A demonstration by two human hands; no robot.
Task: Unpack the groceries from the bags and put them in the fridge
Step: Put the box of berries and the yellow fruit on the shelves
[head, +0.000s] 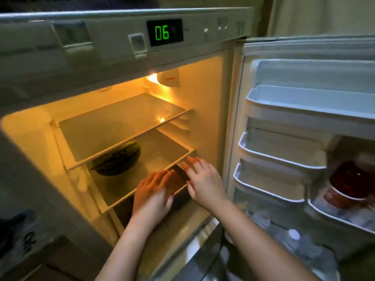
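Observation:
The fridge stands open and lit inside. A dark, brownish package (178, 180) sits at the front right edge of the middle glass shelf (162, 151). My left hand (154, 192) presses flat against its left side and my right hand (203, 179) against its right side, fingers stretched out, so the package is held between both palms. Much of it is hidden by my hands. A dark green striped watermelon (116, 159) lies further back on the left of the same shelf.
The top glass shelf (121, 122) is bare. The open door (304, 110) on the right has white racks; a red-lidded jar (349, 179) stands in one, and clear bottles with white caps (294, 236) lower down. The display (164, 32) reads 06.

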